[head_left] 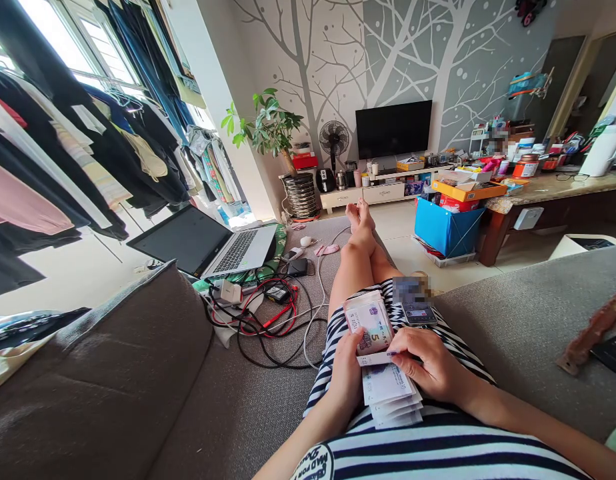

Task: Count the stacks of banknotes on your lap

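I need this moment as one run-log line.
left hand: holding banknotes | right hand: pinching pale strip across banknotes | nearby: phone, open laptop, tangled cables

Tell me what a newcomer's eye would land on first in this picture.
Probably the stack of printed notes marked 5, in the left hand above the striped clothing, with the right hand at a white strip across it. Next, the open laptop on the left, beside tangled cables. Behind, a tree mural spreads over the wall around the dark television.
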Demonstrator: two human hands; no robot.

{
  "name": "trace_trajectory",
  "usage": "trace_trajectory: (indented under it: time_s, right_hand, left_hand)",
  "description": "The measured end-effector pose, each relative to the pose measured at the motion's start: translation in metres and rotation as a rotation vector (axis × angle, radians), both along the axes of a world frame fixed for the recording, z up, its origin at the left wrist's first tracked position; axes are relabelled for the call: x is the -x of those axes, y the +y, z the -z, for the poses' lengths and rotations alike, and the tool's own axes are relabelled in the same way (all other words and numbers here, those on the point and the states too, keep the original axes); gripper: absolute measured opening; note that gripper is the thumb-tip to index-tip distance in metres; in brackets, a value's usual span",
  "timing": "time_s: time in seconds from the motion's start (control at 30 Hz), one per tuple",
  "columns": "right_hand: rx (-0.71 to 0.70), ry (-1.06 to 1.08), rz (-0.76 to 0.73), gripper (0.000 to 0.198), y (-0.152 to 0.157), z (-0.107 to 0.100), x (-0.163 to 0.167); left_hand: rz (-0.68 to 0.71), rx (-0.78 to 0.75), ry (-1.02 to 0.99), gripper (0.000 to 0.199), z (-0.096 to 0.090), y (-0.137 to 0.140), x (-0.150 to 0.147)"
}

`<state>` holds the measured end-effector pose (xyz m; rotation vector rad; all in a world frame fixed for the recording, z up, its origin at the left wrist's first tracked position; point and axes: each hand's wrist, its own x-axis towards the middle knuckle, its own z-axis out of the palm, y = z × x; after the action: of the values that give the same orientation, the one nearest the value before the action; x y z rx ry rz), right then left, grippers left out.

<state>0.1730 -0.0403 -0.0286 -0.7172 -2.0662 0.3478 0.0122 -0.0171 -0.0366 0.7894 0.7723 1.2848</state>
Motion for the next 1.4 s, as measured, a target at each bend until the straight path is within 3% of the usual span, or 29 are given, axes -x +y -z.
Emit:
trace_trajectory:
  time_s: [0.13, 0.37, 0.5, 0.6, 0.73, 0.83, 0.93, 1.03, 1.13, 1.3, 1.4]
  right_hand:
    - [-0.014, -0.008, -0.006, 0.012, -0.001, -0.001, -0.001]
    - [-0.029, -0.014, -0.005, 0.015, -0.002, -0.003, -0.002]
    - [-0.005, -0.018, -0.084, 0.029, -0.003, -0.004, -0.003]
    - [0.044, -0.005, -0.096, 0.043, -0.004, -0.006, -0.003]
    - [0.162, 0.031, 0.062, 0.043, -0.004, -0.009, -0.003]
    - [0.291, 0.125, 0.007, 0.052, -0.002, -0.01, -0.002]
    - [0.351, 0.117, 0.084, 0.045, 0.001, -0.01, 0.001]
    - [0.244, -0.069, 0.334, 0.029, 0.005, -0.009, 0.005]
    - [0.087, -0.267, 0.51, 0.025, 0.006, -0.007, 0.009]
    - [-0.16, -0.461, 0.624, 0.027, 0.003, -0.008, 0.011]
    - [-0.226, -0.508, 0.659, 0.031, 0.0, -0.012, 0.014]
  left_hand:
    - [-0.032, 0.011, 0.034, 0.022, -0.004, 0.0, -0.001]
    - [0.027, 0.046, -0.022, 0.026, -0.004, 0.0, -0.003]
    - [0.021, 0.004, -0.037, 0.025, 0.0, 0.002, -0.004]
    - [0.028, -0.021, -0.065, 0.027, 0.002, 0.003, -0.003]
    - [0.021, 0.007, -0.048, 0.027, -0.001, 0.002, -0.003]
    - [0.009, 0.009, -0.035, 0.027, -0.003, 0.0, -0.004]
    - [0.018, 0.008, -0.032, 0.028, -0.005, -0.001, -0.005]
    - [-0.041, 0.032, 0.023, 0.03, -0.007, -0.001, -0.006]
    - [-0.091, 0.043, 0.067, 0.024, -0.008, 0.0, -0.006]
    - [-0.099, -0.014, 0.133, 0.014, -0.002, 0.002, -0.003]
    - [-0.116, -0.029, 0.171, 0.009, 0.0, 0.0, -0.001]
